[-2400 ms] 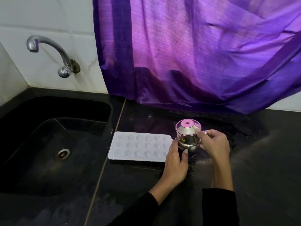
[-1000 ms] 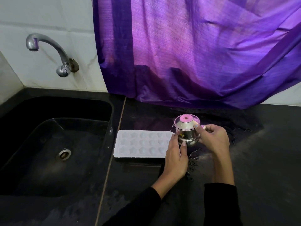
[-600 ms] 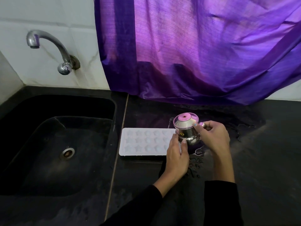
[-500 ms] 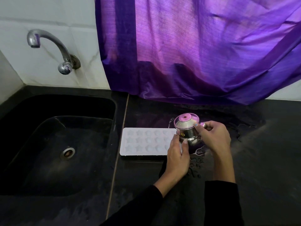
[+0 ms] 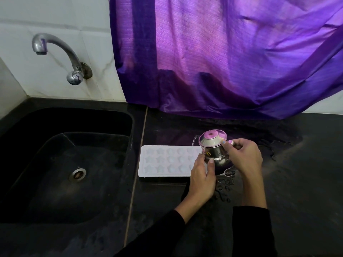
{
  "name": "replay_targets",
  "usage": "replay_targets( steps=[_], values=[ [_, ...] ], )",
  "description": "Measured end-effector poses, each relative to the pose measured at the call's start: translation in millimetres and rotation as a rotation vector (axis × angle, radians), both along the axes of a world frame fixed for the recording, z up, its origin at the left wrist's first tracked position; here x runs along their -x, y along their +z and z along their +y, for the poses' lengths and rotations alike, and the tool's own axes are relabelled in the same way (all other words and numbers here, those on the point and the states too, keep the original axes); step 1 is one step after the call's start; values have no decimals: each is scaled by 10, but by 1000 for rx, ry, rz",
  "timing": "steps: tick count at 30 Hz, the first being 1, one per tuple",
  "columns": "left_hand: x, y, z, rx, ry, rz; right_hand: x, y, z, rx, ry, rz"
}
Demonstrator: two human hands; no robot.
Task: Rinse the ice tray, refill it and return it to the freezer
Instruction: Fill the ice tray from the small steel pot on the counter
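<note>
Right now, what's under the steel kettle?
The ice tray's right end and wet black counter lie below the steel kettle. Both hands, left hand, right hand, hide the rest.

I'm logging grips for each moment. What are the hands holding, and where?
Both hold the small steel pot: right hand at its handle side, left hand against its lower body.

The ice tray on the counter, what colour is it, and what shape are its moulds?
The ice tray is white, with star-shaped moulds; the head view shows it.
</note>
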State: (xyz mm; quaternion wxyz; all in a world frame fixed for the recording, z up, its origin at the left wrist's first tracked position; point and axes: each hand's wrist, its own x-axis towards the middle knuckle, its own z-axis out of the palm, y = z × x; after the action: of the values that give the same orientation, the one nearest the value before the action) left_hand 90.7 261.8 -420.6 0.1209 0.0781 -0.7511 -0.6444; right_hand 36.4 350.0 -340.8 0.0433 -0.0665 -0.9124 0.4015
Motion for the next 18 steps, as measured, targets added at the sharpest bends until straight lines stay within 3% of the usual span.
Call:
replay_targets(
  steps=[12,18],
  values=[
    [-2,41,-19,-18,30,52,-30,13,10,217,-17,47],
    [-13,69,-43,-70,78,30,-33,23,-62,227,14,75]
  ],
)
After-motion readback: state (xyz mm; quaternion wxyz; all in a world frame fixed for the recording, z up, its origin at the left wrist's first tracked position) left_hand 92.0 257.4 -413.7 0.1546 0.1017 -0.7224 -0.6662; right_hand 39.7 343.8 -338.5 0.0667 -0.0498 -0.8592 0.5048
